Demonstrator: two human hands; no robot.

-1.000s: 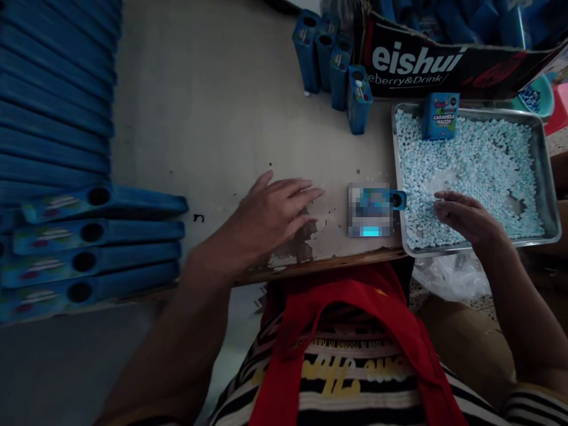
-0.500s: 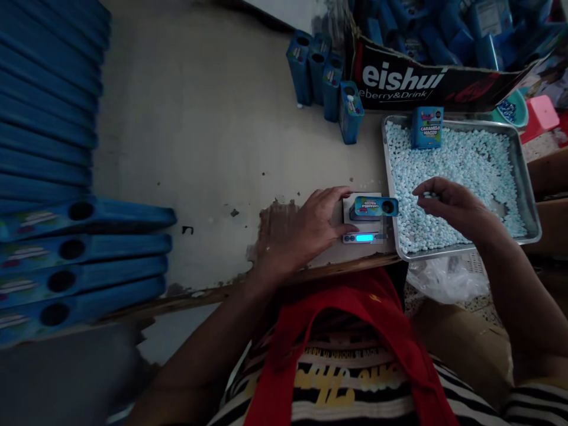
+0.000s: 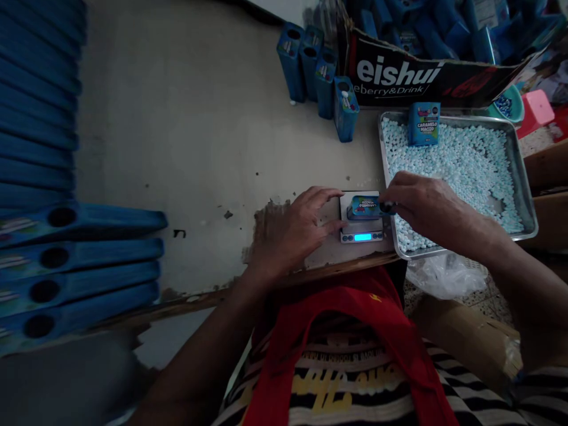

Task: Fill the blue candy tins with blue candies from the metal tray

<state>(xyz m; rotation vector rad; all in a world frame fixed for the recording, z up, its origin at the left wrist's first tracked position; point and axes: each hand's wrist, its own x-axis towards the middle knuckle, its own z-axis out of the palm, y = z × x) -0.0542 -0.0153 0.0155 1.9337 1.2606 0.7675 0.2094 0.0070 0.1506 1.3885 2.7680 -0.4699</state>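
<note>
A blue box printed "Caramelo Macizo" lies on a small digital scale with a lit blue display, its round hole facing right. My left hand rests at the scale's left edge, thumb and fingers spread apart around that side, holding nothing. Over the box's hole my right hand is pinched, fingertips at the opening; the candies in its fingers are mostly hidden now. Beneath and beyond this hand is a metal tray of small pale blue and white candies. Another blue box stands at the tray's far edge.
Several open-holed blue boxes stand on the table left of a black carton full of blue boxes. Rows of blue boxes line the left side. A teal bowl is beyond the tray; a plastic bag lies below.
My right hand has moved left from above the tray to the box's hole, carrying a pinch of candies. My left hand stays beside the scale. The view has shifted slightly.
</note>
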